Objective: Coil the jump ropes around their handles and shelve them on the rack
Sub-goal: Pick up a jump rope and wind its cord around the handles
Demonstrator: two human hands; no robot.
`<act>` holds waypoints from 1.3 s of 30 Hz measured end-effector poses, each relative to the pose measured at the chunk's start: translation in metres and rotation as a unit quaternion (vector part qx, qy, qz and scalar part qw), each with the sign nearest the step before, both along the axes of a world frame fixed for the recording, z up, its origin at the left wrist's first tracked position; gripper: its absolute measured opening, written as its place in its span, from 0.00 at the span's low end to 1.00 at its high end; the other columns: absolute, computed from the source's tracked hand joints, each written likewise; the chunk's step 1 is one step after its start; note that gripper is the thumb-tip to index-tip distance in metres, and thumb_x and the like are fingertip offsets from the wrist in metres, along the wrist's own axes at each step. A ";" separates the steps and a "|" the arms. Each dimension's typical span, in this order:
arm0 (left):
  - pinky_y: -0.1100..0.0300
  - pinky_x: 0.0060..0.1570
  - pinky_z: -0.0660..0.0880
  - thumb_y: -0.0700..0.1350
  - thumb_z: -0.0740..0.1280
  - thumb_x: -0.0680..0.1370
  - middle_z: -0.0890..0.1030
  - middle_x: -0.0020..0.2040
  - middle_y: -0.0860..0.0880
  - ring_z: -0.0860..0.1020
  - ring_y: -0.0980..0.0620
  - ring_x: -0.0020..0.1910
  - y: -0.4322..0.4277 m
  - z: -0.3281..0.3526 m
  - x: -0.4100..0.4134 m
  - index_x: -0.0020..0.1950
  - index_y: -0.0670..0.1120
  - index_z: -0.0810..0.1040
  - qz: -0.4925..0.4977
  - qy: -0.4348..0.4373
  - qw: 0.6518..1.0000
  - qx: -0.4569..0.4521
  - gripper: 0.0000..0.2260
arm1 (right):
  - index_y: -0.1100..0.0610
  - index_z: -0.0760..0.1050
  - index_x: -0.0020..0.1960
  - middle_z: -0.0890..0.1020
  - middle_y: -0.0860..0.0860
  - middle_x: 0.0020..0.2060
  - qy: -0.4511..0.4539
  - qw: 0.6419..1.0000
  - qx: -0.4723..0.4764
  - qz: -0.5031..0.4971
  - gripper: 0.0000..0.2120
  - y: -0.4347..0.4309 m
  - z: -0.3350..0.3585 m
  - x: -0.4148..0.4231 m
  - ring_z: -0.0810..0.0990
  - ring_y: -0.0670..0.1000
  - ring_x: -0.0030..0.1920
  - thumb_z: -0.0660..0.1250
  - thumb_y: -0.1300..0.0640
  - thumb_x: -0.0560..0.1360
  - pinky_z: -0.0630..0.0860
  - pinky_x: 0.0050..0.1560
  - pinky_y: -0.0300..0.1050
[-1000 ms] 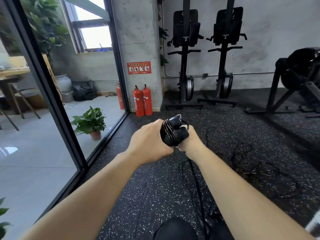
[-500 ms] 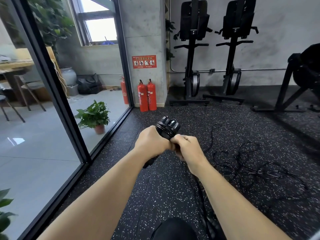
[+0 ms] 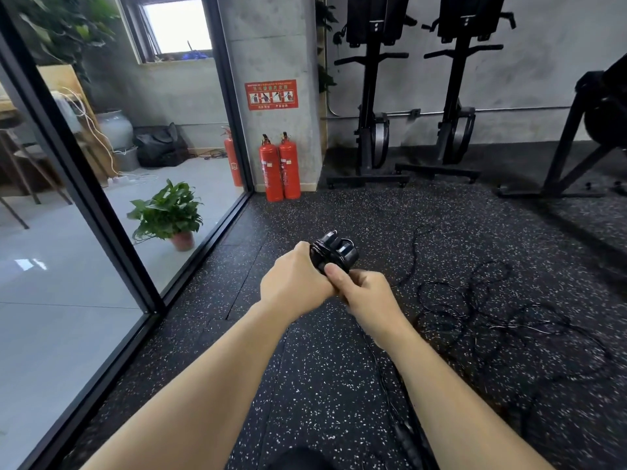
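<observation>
My left hand (image 3: 295,283) grips a pair of black jump rope handles (image 3: 334,254) with black cord wound round them. My right hand (image 3: 364,293) is closed against the bundle from the right, its thumb pressing on the wound cord. A loose length of cord (image 3: 380,378) hangs from the hands down toward my legs. More black jump ropes (image 3: 492,310) lie tangled on the speckled rubber floor to the right. No rack shows in this view.
A glass wall with a black frame (image 3: 101,205) runs along the left, a potted plant (image 3: 169,215) behind it. Red fire extinguishers (image 3: 280,167) stand by the concrete pillar. Black exercise machines (image 3: 373,96) line the back wall; another machine (image 3: 597,130) is at right.
The view has tipped downward and the hands sit lower in it. My right hand has come round the bundle from beneath it to its right side, thumb now on top.
</observation>
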State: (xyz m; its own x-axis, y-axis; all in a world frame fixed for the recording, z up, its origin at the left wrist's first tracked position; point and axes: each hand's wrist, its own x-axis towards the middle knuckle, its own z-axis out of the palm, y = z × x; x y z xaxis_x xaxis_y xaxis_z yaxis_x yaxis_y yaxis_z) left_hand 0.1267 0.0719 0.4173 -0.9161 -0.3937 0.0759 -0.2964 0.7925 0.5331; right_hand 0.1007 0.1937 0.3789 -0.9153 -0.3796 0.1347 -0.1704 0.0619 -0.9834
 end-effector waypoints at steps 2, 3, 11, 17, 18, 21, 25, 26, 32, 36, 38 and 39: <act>0.56 0.41 0.71 0.52 0.71 0.71 0.79 0.47 0.51 0.77 0.48 0.44 0.001 -0.008 -0.011 0.55 0.51 0.70 0.003 -0.002 1.000 -0.001 0.16 | 0.54 0.73 0.31 0.71 0.42 0.19 -0.014 1.000 -0.024 -0.003 0.18 0.000 -0.008 -0.007 0.65 0.39 0.21 0.65 0.52 0.79 0.60 0.25 0.32; 0.56 0.42 0.71 0.52 0.71 0.70 0.80 0.47 0.52 0.78 0.49 0.44 0.002 -0.013 -0.015 0.56 0.52 0.70 -0.005 -0.007 1.000 0.004 0.18 | 0.54 0.73 0.31 0.71 0.41 0.18 -0.019 0.999 -0.038 -0.007 0.18 0.001 -0.012 -0.012 0.66 0.39 0.20 0.65 0.53 0.79 0.61 0.25 0.30; 0.56 0.45 0.75 0.59 0.71 0.66 0.79 0.45 0.55 0.78 0.51 0.45 0.006 -0.045 -0.030 0.52 0.52 0.70 -0.003 -0.089 0.996 -0.018 0.20 | 0.58 0.81 0.41 0.81 0.43 0.28 -0.087 0.988 -0.117 -0.044 0.12 0.002 -0.054 -0.031 0.76 0.37 0.28 0.64 0.55 0.79 0.69 0.32 0.32; 0.57 0.39 0.70 0.58 0.70 0.69 0.78 0.43 0.56 0.77 0.52 0.42 0.012 -0.074 -0.030 0.49 0.54 0.71 0.060 -0.042 0.997 0.026 0.15 | 0.51 0.71 0.28 0.72 0.41 0.18 -0.102 0.994 -0.034 -0.015 0.21 0.011 -0.043 -0.036 0.68 0.38 0.20 0.64 0.54 0.80 0.62 0.24 0.29; 0.58 0.38 0.69 0.57 0.70 0.68 0.79 0.42 0.56 0.77 0.53 0.41 0.011 -0.078 -0.029 0.49 0.54 0.71 0.069 -0.039 0.996 0.035 0.14 | 0.52 0.70 0.28 0.71 0.42 0.18 -0.101 0.995 -0.010 -0.003 0.21 0.012 -0.043 -0.036 0.67 0.38 0.20 0.63 0.52 0.80 0.62 0.25 0.31; 0.59 0.36 0.68 0.56 0.70 0.68 0.78 0.41 0.56 0.77 0.55 0.40 0.006 -0.083 -0.026 0.48 0.54 0.72 0.088 -0.029 0.994 0.057 0.14 | 0.57 0.68 0.32 0.70 0.49 0.24 -0.053 0.990 0.131 0.007 0.24 0.016 -0.047 -0.039 0.66 0.47 0.25 0.58 0.42 0.80 0.63 0.31 0.44; 0.59 0.35 0.67 0.56 0.71 0.67 0.78 0.41 0.57 0.76 0.57 0.38 -0.011 -0.076 -0.026 0.48 0.54 0.72 0.113 -0.013 0.992 0.055 0.14 | 0.66 0.74 0.37 0.79 0.59 0.30 0.071 0.950 0.299 -0.059 0.25 0.025 -0.041 -0.037 0.72 0.54 0.29 0.55 0.48 0.81 0.74 0.36 0.52; 0.59 0.35 0.66 0.56 0.70 0.67 0.78 0.40 0.57 0.76 0.57 0.38 -0.015 -0.076 -0.026 0.49 0.54 0.72 0.115 -0.015 0.992 0.048 0.14 | 0.64 0.76 0.38 0.80 0.59 0.30 0.099 0.936 0.331 -0.072 0.23 0.027 -0.038 -0.036 0.73 0.55 0.29 0.56 0.49 0.80 0.74 0.35 0.51; 0.60 0.33 0.65 0.56 0.69 0.68 0.78 0.39 0.56 0.75 0.56 0.37 -0.024 -0.080 -0.022 0.47 0.54 0.72 0.107 -0.042 0.993 0.000 0.13 | 0.59 0.72 0.33 0.71 0.48 0.24 0.166 0.891 0.422 -0.035 0.22 0.030 -0.015 -0.014 0.69 0.50 0.26 0.58 0.46 0.80 0.66 0.31 0.44; 0.60 0.32 0.63 0.56 0.68 0.69 0.76 0.39 0.55 0.74 0.53 0.37 -0.021 -0.081 -0.017 0.46 0.53 0.71 0.095 -0.046 0.993 -0.058 0.11 | 0.57 0.70 0.32 0.72 0.48 0.25 0.207 0.877 0.433 -0.018 0.21 0.027 -0.003 -0.004 0.71 0.50 0.28 0.60 0.45 0.79 0.67 0.32 0.44; 0.60 0.31 0.61 0.56 0.68 0.71 0.75 0.39 0.55 0.75 0.50 0.38 -0.017 -0.079 -0.014 0.45 0.52 0.70 0.076 -0.033 0.992 -0.096 0.11 | 0.56 0.74 0.34 0.74 0.48 0.26 0.227 0.878 0.421 -0.040 0.20 0.030 0.004 -0.005 0.74 0.51 0.30 0.61 0.45 0.78 0.69 0.33 0.45; 0.60 0.32 0.61 0.55 0.67 0.71 0.75 0.39 0.55 0.75 0.50 0.39 -0.014 -0.077 -0.012 0.45 0.53 0.70 0.064 -0.025 0.990 -0.119 0.10 | 0.56 0.76 0.35 0.75 0.48 0.27 0.238 0.877 0.416 -0.050 0.19 0.032 0.008 -0.006 0.75 0.51 0.31 0.61 0.44 0.78 0.71 0.34 0.45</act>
